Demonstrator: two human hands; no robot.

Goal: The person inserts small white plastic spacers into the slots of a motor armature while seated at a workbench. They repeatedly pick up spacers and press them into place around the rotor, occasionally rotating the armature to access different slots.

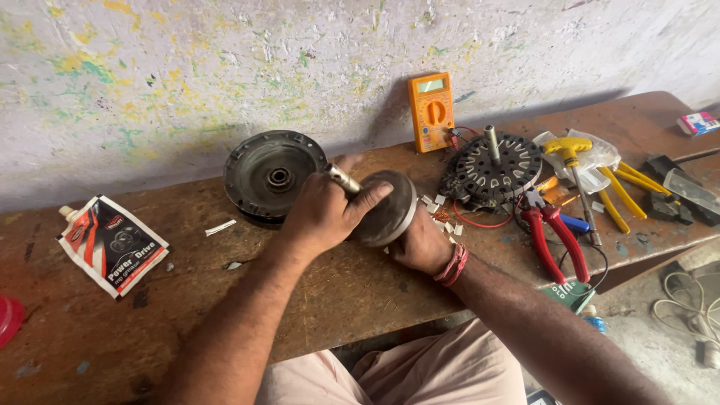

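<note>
My left hand (324, 214) grips a short metal shaft (343, 180) that sticks out of a round grey motor cover (390, 210). My right hand (421, 244), with red thread at the wrist, holds that cover from below and behind, tilted on the wooden bench (187, 300). Behind the hands a second dark round housing (270, 174) with a bearing at its centre leans against the wall. A black wound stator (495, 169) with an upright shaft lies to the right.
An orange multimeter (431, 111) leans on the wall. Red-handled pliers (555, 240), a yellow T-handle tool (574, 161), yellow-handled tools (626, 191) and red wire lie at the right. A grease pouch (112, 244) lies at the left. Paper scraps dot the bench.
</note>
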